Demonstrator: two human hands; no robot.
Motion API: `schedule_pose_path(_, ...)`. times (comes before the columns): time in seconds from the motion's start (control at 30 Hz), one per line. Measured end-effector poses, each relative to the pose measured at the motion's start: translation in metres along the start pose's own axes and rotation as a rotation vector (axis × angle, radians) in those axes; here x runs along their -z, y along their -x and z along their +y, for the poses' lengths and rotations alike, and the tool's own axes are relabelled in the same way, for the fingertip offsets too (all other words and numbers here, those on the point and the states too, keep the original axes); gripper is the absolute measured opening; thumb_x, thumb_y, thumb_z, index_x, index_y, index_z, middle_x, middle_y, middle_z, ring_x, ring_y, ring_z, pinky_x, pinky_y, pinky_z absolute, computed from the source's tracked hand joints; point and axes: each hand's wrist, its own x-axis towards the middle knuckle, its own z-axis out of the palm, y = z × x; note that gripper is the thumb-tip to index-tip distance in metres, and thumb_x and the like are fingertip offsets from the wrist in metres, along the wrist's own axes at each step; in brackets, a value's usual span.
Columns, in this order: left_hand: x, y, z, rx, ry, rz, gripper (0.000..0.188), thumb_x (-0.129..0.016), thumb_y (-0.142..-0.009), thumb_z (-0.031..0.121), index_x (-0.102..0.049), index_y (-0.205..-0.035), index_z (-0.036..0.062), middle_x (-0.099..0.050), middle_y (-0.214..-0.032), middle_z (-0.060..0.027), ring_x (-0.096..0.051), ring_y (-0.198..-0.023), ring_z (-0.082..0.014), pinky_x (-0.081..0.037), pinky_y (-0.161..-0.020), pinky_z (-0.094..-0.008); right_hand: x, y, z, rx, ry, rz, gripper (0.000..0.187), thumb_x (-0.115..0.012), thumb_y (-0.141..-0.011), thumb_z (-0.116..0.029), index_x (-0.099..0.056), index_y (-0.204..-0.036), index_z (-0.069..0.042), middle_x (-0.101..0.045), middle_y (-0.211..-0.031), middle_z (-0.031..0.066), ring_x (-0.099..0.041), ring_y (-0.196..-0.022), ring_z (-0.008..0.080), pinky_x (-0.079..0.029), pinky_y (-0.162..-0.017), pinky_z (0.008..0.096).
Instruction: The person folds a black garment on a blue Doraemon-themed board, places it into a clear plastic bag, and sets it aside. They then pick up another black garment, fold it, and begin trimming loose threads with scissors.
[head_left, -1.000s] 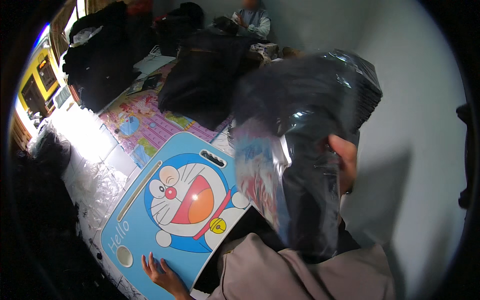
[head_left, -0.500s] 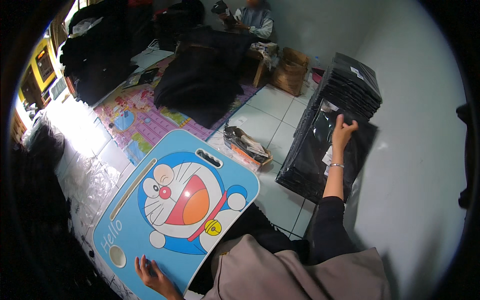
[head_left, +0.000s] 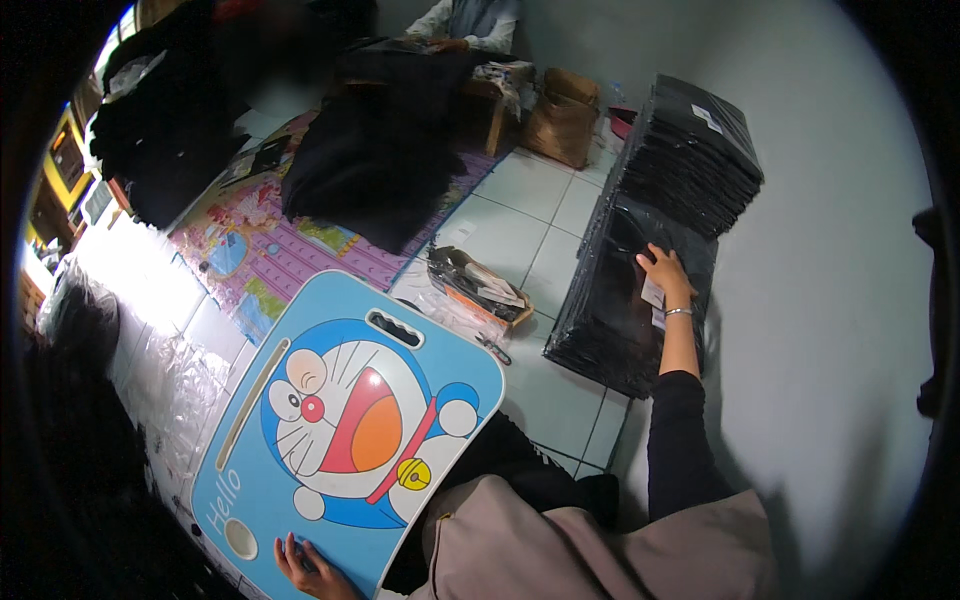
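Observation:
My right hand (head_left: 668, 275) lies with spread fingers on the top of a front stack of black packages in clear, shiny plastic (head_left: 620, 310), by the wall on the right. White labels (head_left: 654, 296) show beside the palm. Behind it stands a taller stack of like packages (head_left: 690, 150). My left hand (head_left: 308, 570) rests fingers apart at the near edge of a blue folding lap table (head_left: 350, 540) with a cartoon cat print, close to its round cup hole (head_left: 240, 538). A small dark patch shows between those fingers; I cannot make out what it is.
On the tiles lie an open box of dark items and papers (head_left: 480, 290) and small scissors (head_left: 493, 348). Black cloth (head_left: 370, 170) is heaped on a patterned mat (head_left: 330, 255). A brown basket (head_left: 562, 118) and a person at a low table (head_left: 480, 25) are farther back. Clear plastic (head_left: 175, 365) lies left.
My right hand has come down and left; the top package, skewed with its corner raised before, now lies flatter and in line with the stack. My left hand stays on the table.

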Motion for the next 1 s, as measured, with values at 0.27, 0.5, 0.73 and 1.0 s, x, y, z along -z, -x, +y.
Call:
schedule_pose_path(0.27,-0.006,0.002,-0.002,0.049,0.024,0.028,0.024,-0.056,-0.091,0.002,-0.063,-0.113,-0.0046,-0.050,-0.130,-0.0171,-0.057,-0.111,-0.0295,-0.048,-0.092,-0.0390,-0.001,-0.047,-0.032,0.054,0.038,0.151,0.075,-0.041,-0.081,-0.077,-0.035,-0.144,-0.037,-0.014,-0.158,0.0063,-0.008,-0.142,0.0476,-0.012,-0.095,0.0828)
schedule_pose_path(0.5,-0.011,0.003,-0.002,0.097,0.155,0.075,0.026,-0.058,-0.087,-0.002,-0.063,-0.113,-0.0030,-0.052,-0.129,-0.0157,-0.060,-0.103,-0.0261,-0.050,-0.085,-0.0345,-0.008,-0.046,-0.019,0.138,0.069,0.101,0.079,-0.041,-0.079,-0.079,-0.036,-0.145,-0.035,-0.014,-0.157,0.0136,-0.012,-0.141,0.0481,-0.016,-0.103,0.0730)
schedule_pose_path(0.73,0.018,-0.005,0.001,0.197,0.507,0.111,0.030,-0.063,-0.082,-0.005,-0.066,-0.111,0.0025,-0.054,-0.126,-0.0133,-0.060,-0.104,-0.0217,-0.053,-0.081,-0.0310,0.005,-0.062,-0.053,0.178,0.455,0.235,0.083,-0.074,-0.076,-0.045,-0.028,-0.146,-0.042,-0.015,-0.156,0.0163,-0.018,-0.137,0.0531,-0.022,-0.095,0.0791)
schedule_pose_path(1.0,0.102,-0.051,-0.070,0.281,0.380,0.531,0.030,-0.068,-0.083,0.001,-0.064,-0.112,0.0033,-0.065,-0.111,-0.0108,-0.062,-0.105,-0.0187,-0.049,-0.092,-0.0299,-0.135,0.147,-0.296,1.598,-0.186,-0.253,0.069,-0.065,-0.083,-0.018,-0.037,-0.146,-0.017,-0.014,-0.157,0.0173,-0.018,-0.144,0.0332,-0.018,-0.113,0.0523)
